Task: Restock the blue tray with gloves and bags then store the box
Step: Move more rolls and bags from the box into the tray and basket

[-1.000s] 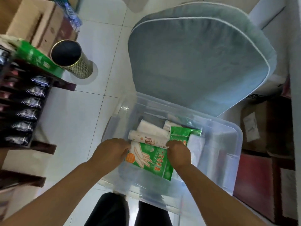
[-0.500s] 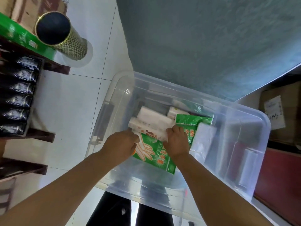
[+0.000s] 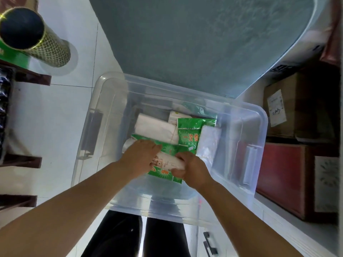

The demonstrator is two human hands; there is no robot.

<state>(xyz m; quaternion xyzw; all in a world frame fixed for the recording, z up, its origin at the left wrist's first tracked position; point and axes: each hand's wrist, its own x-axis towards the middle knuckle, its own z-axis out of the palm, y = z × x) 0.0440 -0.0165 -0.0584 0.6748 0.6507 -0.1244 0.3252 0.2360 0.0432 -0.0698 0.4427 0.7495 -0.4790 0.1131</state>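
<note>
A clear plastic box [image 3: 239,115] stands open on the floor in front of me. Inside lie green glove packets [image 3: 187,135], white bag rolls [image 3: 156,128] and a clear plastic packet [image 3: 207,143]. My left hand [image 3: 139,156] and my right hand [image 3: 191,167] are both down in the box, closed together on one white roll [image 3: 168,163] with orange print, held just above a green glove packet [image 3: 167,176]. No blue tray shows in the head view.
A grey-green cushion [image 3: 194,43] covers the top of the view behind the box. A dark-mouthed patterned tube [image 3: 33,39] stands at the upper left beside a dark wooden rack [image 3: 20,160]. Cardboard boxes [image 3: 289,106] and a red box [image 3: 282,175] sit at the right.
My head has dropped closer over the box. My hands have shifted from the glove packet onto a white roll and lifted it toward me.
</note>
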